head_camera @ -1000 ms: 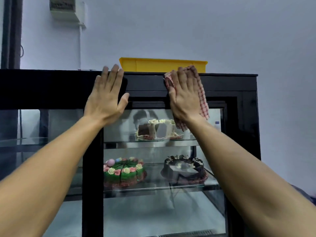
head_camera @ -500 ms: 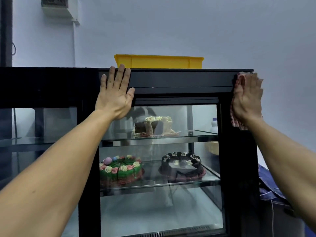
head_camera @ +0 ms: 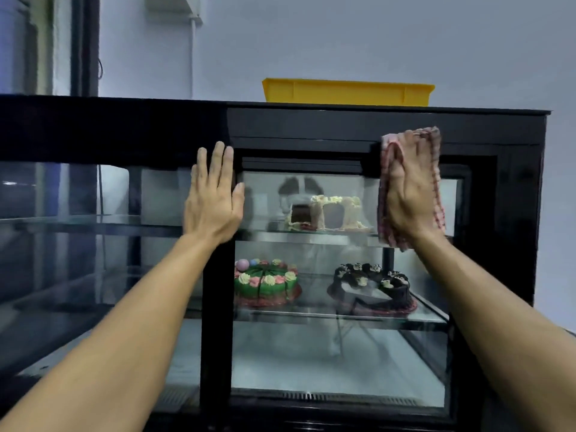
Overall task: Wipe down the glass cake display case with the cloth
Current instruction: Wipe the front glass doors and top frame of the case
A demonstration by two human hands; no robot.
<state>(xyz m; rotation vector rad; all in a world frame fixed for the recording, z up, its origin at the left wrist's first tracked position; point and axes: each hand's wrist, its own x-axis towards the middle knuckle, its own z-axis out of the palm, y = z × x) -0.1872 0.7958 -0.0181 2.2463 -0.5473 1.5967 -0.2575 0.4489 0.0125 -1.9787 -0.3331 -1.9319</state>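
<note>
Two bare hands press flat against the black-framed glass case (head_camera: 343, 126). Left hand (head_camera: 213, 198) lies on the dark upright post, fingers straight and close together, thumb out toward the pane. Right hand (head_camera: 410, 194) pins a checked red-and-white cloth (head_camera: 386, 188) against the top right of the glass, fingers straight and together; the soft fabric hangs crumpled round the palm. Inside, glass shelves carry a cut cream cake (head_camera: 327, 213), a round green cake (head_camera: 265, 283) and a dark ring cake (head_camera: 372, 286). A rectangular yellow tray (head_camera: 347, 92) sits on top.
</note>
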